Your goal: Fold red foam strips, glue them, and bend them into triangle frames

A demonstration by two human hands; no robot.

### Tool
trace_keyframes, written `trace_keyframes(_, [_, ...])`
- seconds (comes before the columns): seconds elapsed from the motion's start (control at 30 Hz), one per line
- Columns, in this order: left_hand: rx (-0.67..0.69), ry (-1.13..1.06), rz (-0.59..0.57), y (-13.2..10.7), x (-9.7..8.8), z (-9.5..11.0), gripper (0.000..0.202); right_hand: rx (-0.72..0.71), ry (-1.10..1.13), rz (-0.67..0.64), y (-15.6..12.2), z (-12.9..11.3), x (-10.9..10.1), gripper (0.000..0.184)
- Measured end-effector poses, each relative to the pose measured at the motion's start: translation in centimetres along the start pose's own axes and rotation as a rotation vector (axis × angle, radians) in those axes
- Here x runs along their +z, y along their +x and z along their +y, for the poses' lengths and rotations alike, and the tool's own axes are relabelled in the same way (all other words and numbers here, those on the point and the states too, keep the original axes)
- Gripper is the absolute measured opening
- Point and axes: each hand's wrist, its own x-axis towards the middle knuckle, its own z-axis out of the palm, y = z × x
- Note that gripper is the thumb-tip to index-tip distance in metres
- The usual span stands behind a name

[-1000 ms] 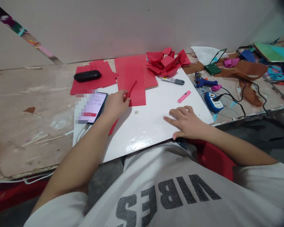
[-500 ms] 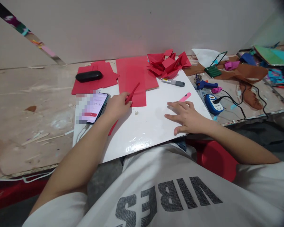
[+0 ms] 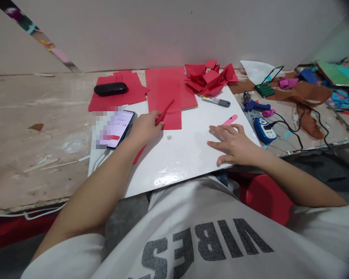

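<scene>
My left hand [image 3: 148, 126] is closed on a narrow piece of folded red paper [image 3: 166, 110], its tip pointing up and to the right. Beneath that paper lies a larger red paper sheet [image 3: 164, 87]. Another strip of red paper [image 3: 139, 155] shows partly from under my left forearm. My right hand [image 3: 234, 145] lies on the white board [image 3: 186, 159] with its fingers spread, holding nothing. Just beyond its fingers is a pink stick [image 3: 230, 119] with a dark spot. A grey utility knife [image 3: 215, 101] lies farther back.
A lit phone [image 3: 120, 130] with a cable lies left of my left hand. Behind it a black case [image 3: 110, 89] rests on red paper. Folded red paper pieces [image 3: 211, 79] are heaped at the back. To the right are a blue glue gun [image 3: 256, 106] and a blue power socket [image 3: 264, 131].
The view has shifted slightly. Both hands keep nearly the same pose, the left still closed on the folded red paper. The phone's timer has advanced by a second.
</scene>
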Motion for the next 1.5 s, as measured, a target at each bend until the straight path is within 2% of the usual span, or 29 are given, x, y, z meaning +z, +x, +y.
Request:
trace_keyframes(0.3, [-0.008,-0.039,0.001,0.3,0.1,-0.2,0.049,0.066,-0.159,-0.03,1.6,-0.7,0.1,0.09])
trace_keyframes(0.47, [0.006,-0.027,0.002,0.3,0.1,-0.1,0.05,0.111,-0.204,-0.102,1.5,-1.4,0.4,0.107])
trace_keyframes(0.63, [-0.002,-0.036,0.007,0.4,0.1,-0.1,0.049,0.068,-0.112,-0.02,0.6,-0.6,1.1,0.122])
trace_keyframes(0.8, [-0.002,-0.071,0.003,0.4,0.0,-0.1,0.048,-0.019,0.0,0.071,-0.3,0.2,1.7,0.108])
trace_keyframes(1.0, [-0.017,-0.09,0.014,0.5,0.1,-0.1,0.053,0.024,-0.122,0.001,0.6,-0.1,1.7,0.118])
trace_keyframes(1.2, [-0.007,-0.103,0.022,0.8,0.5,-0.6,0.046,0.07,-0.186,-0.042,1.3,-0.9,1.4,0.119])
trace_keyframes(1.37, [-0.002,-0.108,0.043,1.3,0.7,-0.9,0.04,0.108,-0.18,-0.059,2.1,-1.2,1.8,0.118])
trace_keyframes(1.5, [0.009,-0.115,0.045,1.4,0.8,-1.1,0.04,0.107,-0.091,-0.037,3.2,-0.2,2.6,0.12])
